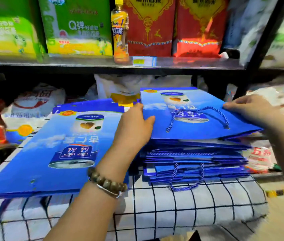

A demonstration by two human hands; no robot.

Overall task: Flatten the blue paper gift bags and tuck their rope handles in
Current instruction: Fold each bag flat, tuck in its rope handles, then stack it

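Much motion blur throughout; print on the bags unreadable, upside down to the camera. Dark streaks below the near edge of the left stack (64,145) too smeared to identify. Fingertips of the left hand (134,129) partly hidden at the bag's edge. Top bag (195,126) glossy blue, flat, printed with a cup and a heart shape, lying on the right stack (195,164), near edge raised slightly off the bags below. Twisted blue rope handle (172,121) loose across its face, not tucked. Another handle (186,188) dangling from lower in that stack over the checked cloth (172,211). Left hand, bead bracelet (106,184) at the wrist, gripping the bag's left edge, thumb on top. Right hand (252,110) pinching the far right edge, fingers curled.
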